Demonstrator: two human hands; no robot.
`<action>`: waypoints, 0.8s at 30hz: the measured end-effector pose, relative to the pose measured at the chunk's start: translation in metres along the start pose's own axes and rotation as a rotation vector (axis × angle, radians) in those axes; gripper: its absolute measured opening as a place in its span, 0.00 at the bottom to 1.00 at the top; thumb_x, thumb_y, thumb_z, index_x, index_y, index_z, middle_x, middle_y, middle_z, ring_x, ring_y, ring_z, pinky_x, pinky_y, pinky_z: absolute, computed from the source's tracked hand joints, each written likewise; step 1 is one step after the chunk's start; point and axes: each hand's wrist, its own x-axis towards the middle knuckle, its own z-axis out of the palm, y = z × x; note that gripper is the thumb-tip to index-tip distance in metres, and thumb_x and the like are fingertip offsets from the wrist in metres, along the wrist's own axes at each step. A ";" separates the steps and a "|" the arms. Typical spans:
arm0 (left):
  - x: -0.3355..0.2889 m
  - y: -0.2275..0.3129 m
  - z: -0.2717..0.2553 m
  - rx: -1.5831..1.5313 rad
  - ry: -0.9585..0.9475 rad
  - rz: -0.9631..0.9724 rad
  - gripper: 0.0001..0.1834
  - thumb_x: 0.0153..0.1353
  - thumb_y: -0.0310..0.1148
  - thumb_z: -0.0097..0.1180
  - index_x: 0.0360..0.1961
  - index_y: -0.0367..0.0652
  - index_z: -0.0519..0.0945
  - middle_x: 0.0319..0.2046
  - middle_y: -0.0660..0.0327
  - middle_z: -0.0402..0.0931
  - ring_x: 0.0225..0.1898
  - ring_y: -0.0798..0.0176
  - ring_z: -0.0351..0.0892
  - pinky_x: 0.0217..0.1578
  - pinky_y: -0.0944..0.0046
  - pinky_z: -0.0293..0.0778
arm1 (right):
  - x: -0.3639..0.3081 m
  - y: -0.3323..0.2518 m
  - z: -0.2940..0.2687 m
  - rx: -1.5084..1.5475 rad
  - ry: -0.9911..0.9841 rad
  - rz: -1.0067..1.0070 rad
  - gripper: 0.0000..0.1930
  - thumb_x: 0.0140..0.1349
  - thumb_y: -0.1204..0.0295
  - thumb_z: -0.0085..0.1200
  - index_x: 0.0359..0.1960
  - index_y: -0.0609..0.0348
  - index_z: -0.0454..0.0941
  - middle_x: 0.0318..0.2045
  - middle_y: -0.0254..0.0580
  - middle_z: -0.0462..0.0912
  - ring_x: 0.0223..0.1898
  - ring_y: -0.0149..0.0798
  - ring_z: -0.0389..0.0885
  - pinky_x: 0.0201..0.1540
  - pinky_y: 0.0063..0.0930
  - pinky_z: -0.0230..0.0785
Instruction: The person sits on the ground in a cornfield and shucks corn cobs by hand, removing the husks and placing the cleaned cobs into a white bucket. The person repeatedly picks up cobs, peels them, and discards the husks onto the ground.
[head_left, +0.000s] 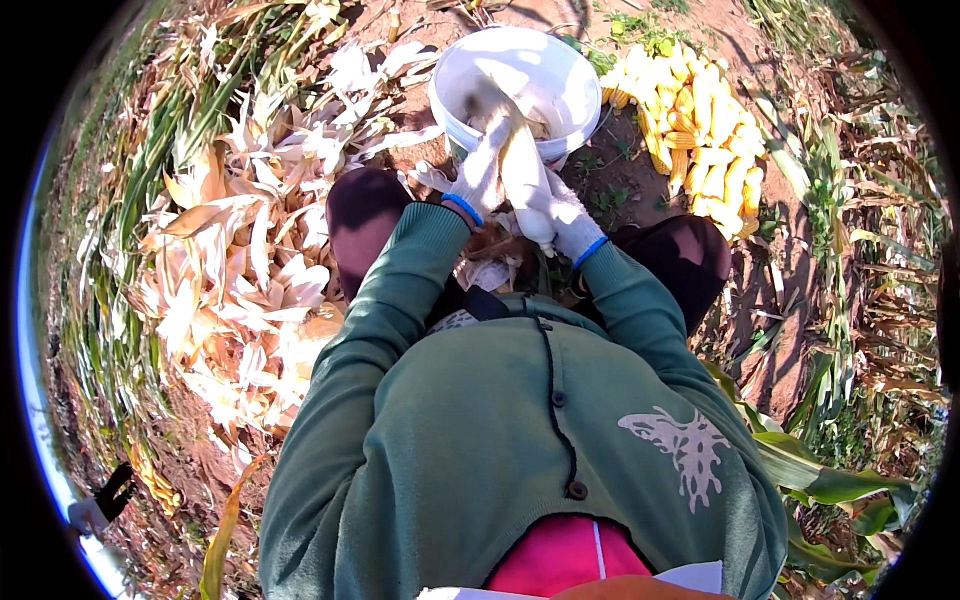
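An ear of corn (524,172) in its pale husk lies slantwise between my gloved hands, its far tip over the near rim of a white bucket (447,105). My left hand (480,178), in a white glove with a blue cuff, is closed on the ear's left side. On the right, close to its near end, my right hand (572,216) is closed round it, in a matching glove. The fingers' undersides are hidden, and the ear's tip looks blurred. Something pale lies inside the bucket, partly covered by the ear.
Husked yellow corn cobs (705,130) are piled to the right of the bucket. A large heap of dry husks (245,260) spreads along my left side. Corn stalks (830,200) and green leaves stand at the right. Far off at lower left, another person (95,508) partly shows.
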 end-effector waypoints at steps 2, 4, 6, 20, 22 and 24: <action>0.003 0.000 -0.002 0.070 0.029 0.019 0.28 0.66 0.48 0.51 0.61 0.43 0.66 0.54 0.63 0.71 0.53 0.63 0.72 0.54 0.59 0.72 | 0.003 0.006 -0.010 -0.148 0.025 0.008 0.38 0.53 0.64 0.63 0.63 0.63 0.59 0.47 0.47 0.77 0.45 0.37 0.78 0.48 0.29 0.73; 0.005 0.000 -0.008 0.140 0.083 0.048 0.28 0.66 0.49 0.51 0.60 0.43 0.67 0.54 0.64 0.71 0.53 0.63 0.72 0.54 0.59 0.72 | 0.007 0.005 -0.010 -0.460 0.078 -0.023 0.38 0.52 0.62 0.65 0.62 0.63 0.61 0.46 0.46 0.78 0.45 0.37 0.78 0.49 0.29 0.72; 0.011 -0.001 -0.020 0.200 0.176 0.108 0.28 0.65 0.51 0.51 0.58 0.43 0.68 0.50 0.62 0.73 0.48 0.63 0.75 0.48 0.61 0.75 | 0.003 0.001 0.005 -0.686 0.150 -0.069 0.37 0.50 0.60 0.66 0.59 0.65 0.64 0.46 0.46 0.78 0.46 0.36 0.78 0.50 0.29 0.71; 0.011 0.023 -0.086 0.163 0.366 0.431 0.19 0.67 0.40 0.51 0.49 0.36 0.77 0.44 0.60 0.79 0.43 0.68 0.77 0.46 0.68 0.74 | 0.031 0.025 0.002 -1.022 0.110 -0.179 0.36 0.45 0.56 0.66 0.54 0.64 0.69 0.46 0.51 0.79 0.49 0.44 0.78 0.53 0.33 0.69; 0.001 0.036 -0.091 0.549 0.343 0.497 0.18 0.66 0.39 0.52 0.46 0.34 0.79 0.40 0.61 0.80 0.39 0.69 0.77 0.42 0.69 0.73 | 0.025 0.011 0.020 -1.111 0.067 -0.205 0.35 0.45 0.55 0.65 0.53 0.61 0.70 0.48 0.51 0.78 0.50 0.46 0.77 0.53 0.34 0.69; -0.009 0.050 -0.077 0.799 0.377 0.481 0.16 0.65 0.38 0.53 0.42 0.33 0.80 0.35 0.62 0.80 0.35 0.71 0.76 0.37 0.70 0.72 | 0.030 0.021 0.012 -1.149 0.073 -0.258 0.35 0.45 0.55 0.64 0.54 0.60 0.70 0.49 0.51 0.77 0.50 0.47 0.76 0.53 0.35 0.68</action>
